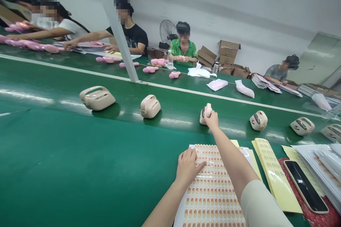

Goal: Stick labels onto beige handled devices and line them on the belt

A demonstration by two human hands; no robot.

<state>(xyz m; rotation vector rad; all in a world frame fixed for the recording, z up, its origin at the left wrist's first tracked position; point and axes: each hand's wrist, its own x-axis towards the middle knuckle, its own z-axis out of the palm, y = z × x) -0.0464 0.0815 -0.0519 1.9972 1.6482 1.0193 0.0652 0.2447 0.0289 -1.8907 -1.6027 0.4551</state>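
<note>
On the green work surface [178,113], in the head view, a beige device [203,117] was pinched near its handle by the right hand [212,120]. The sticker sheet [210,191] was pressed by the left hand [186,165], thumb spread from fingers; its visible rows were mostly filled. Small reddish marks were noted on two right-side units [259,120]. On two left-side units [150,107], none was discerned; slotted faces were presented. Work was judged partly done; the remaining count could not be determined.

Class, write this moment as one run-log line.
left hand: resting on sticker sheet | right hand: touching beige device on green belt
</note>
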